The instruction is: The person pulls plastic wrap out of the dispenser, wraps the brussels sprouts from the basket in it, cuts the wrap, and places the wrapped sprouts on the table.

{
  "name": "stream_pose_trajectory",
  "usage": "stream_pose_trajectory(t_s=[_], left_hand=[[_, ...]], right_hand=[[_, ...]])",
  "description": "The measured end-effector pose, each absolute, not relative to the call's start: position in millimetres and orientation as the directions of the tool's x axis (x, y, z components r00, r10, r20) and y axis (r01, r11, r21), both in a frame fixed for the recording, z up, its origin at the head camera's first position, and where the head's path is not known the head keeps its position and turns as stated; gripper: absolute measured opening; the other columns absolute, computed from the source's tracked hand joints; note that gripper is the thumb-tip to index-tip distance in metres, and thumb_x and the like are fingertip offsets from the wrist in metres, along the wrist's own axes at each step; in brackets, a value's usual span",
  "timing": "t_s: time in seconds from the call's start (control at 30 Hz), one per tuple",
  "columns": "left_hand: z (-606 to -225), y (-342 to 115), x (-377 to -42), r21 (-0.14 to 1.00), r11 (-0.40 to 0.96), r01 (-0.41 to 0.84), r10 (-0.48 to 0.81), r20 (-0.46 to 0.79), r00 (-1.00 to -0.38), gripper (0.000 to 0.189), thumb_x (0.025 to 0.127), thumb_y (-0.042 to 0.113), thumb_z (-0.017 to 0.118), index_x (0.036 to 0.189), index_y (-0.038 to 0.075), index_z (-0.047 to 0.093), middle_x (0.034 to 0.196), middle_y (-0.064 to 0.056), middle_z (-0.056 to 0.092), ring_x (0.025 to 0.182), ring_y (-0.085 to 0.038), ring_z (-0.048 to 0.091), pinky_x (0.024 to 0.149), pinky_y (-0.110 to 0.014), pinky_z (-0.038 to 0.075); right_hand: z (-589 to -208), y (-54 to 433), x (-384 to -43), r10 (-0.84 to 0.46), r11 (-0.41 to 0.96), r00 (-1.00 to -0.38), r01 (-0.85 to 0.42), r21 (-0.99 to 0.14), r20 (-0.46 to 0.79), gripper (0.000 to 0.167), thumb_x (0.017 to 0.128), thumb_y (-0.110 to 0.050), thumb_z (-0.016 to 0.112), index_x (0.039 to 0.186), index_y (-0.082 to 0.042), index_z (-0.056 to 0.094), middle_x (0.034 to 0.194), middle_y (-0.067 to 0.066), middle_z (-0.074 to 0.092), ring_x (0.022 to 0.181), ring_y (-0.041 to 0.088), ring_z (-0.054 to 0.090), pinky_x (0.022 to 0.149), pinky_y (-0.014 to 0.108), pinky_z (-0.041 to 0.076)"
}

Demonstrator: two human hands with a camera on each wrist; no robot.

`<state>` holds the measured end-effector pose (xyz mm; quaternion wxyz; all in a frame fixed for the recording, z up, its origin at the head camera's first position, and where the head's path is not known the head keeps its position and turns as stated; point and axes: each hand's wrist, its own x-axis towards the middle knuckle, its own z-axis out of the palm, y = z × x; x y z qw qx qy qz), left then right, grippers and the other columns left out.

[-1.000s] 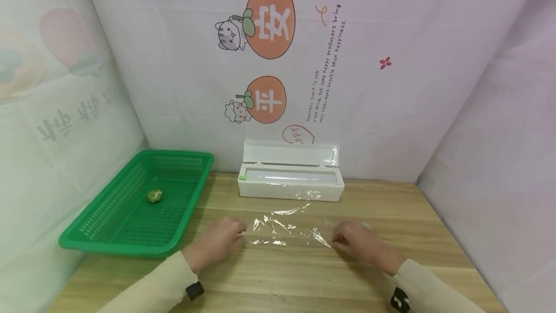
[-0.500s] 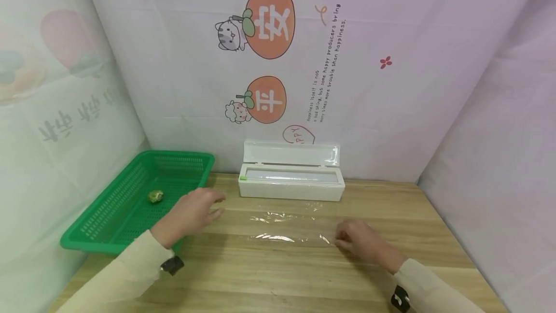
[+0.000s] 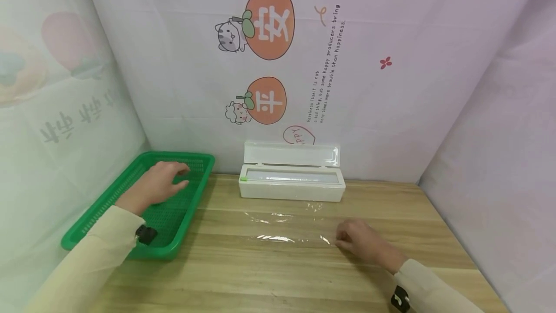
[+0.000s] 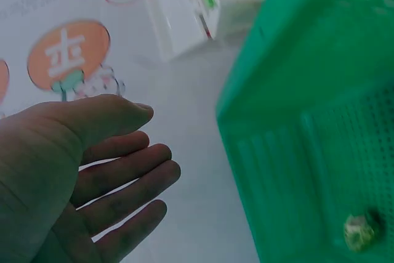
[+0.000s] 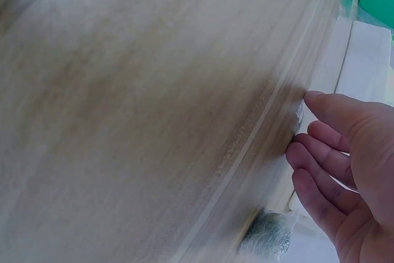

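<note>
A sheet of clear cling film [image 3: 278, 238] stretches over the wooden table from the front of a white dispenser box [image 3: 292, 191]. My right hand [image 3: 362, 243] is at the film's right front corner, fingers bent and fingertips down at the table; in the right wrist view a shiny bit of film shows between thumb and fingers. My left hand [image 3: 158, 182] hovers over the green basket [image 3: 201, 192], fingers spread and holding nothing. A small yellowish-green lump [image 4: 360, 232] lies in the basket, hidden behind the left hand in the head view.
The dispenser's lid [image 3: 292, 154] stands raised against the printed cloth backdrop [image 3: 369, 100]. Beside the right hand lies a dark green bundle [image 5: 269, 235] in crinkled clear film. Cloth walls close the table in on the left and right.
My left hand has let go of the film's left front corner and moved left and back over the basket. The film has settled lower onto the table. My right hand has barely moved.
</note>
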<state>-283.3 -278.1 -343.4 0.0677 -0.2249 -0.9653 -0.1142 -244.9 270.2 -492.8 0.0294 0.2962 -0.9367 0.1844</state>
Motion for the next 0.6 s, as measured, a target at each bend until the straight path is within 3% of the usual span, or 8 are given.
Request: stream_pose_trajectory(t_s=[0.4,0.6], left_hand=[[-362,-337,-311,0.186,0.924,0.335,0.331,0.054,-0.942,0.051,0.097,0.013,0.073,0.135,-0.017,0.057,0.132,-0.038,0.063,0.122,-0.055,0.061,0.099,-0.063,0.056],[-378,-354,-320,0.205,0.95,0.234,0.253,-0.072,-0.965,0.063,0.096,0.016,0.075,0.142,-0.02,0.048,0.14,-0.043,0.054,0.129,-0.061,0.052,0.103,-0.067,0.051]], right_hand=[[-492,271,-245,-0.548,0.754,-0.818,-0.573,-0.321,0.173,0.015,0.088,-0.012,0.083,0.082,-0.017,0.07,0.076,-0.01,0.065,0.069,-0.001,0.054,0.061,0.02,0.052],[-492,270,-246,-0.557,0.753,-0.815,-0.578,-0.314,0.164,0.014,0.089,-0.012,0.083,0.082,-0.015,0.071,0.075,-0.009,0.065,0.068,0.001,0.054,0.06,0.02,0.051]])
